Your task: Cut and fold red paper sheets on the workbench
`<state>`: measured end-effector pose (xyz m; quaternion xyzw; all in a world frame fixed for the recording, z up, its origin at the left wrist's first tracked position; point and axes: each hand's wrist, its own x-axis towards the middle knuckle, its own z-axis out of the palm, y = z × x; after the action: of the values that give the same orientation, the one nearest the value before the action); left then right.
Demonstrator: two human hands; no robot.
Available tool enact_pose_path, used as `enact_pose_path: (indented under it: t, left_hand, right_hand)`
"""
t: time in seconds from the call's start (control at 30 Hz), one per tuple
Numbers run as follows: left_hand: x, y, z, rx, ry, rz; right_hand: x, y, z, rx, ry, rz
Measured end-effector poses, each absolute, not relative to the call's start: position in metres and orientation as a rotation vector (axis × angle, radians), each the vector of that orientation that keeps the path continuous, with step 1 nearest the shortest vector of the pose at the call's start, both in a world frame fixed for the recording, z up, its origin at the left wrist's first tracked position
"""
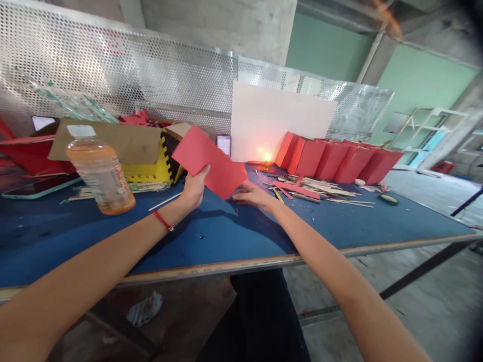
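A red paper sheet [211, 158] is raised at a tilt over the blue table [226, 236]. My left hand [194, 188] is closed on its lower left edge, thumb on top; a red band circles that wrist. My right hand [252, 195] lies low on the table at the sheet's lower right corner, fingers bent and touching the paper. Whether it grips the corner or only presses it is hard to see.
An orange drink bottle [100, 171] stands at the left. Behind it are a cardboard box [124, 146] with yellow-black tape and a phone [224, 145]. A lit candle [267, 160], a row of red envelopes [335, 158] and scattered wooden sticks [320, 188] lie to the right. A perforated metal screen backs the table.
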<state>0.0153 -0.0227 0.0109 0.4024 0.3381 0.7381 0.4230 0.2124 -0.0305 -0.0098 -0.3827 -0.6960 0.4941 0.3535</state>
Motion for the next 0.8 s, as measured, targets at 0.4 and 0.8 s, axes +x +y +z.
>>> enact_pose_path:
  t: [0.4,0.8]
  left_hand:
    - [0.001,-0.01,0.011,1.066,1.098,2.029]
    - [0.001,-0.009,0.007,1.196,1.042,2.092]
  right_hand:
    - [0.214,-0.036,-0.001,-0.934,-1.768,1.718]
    - [0.214,-0.027,-0.009,-0.827,-1.68,1.772]
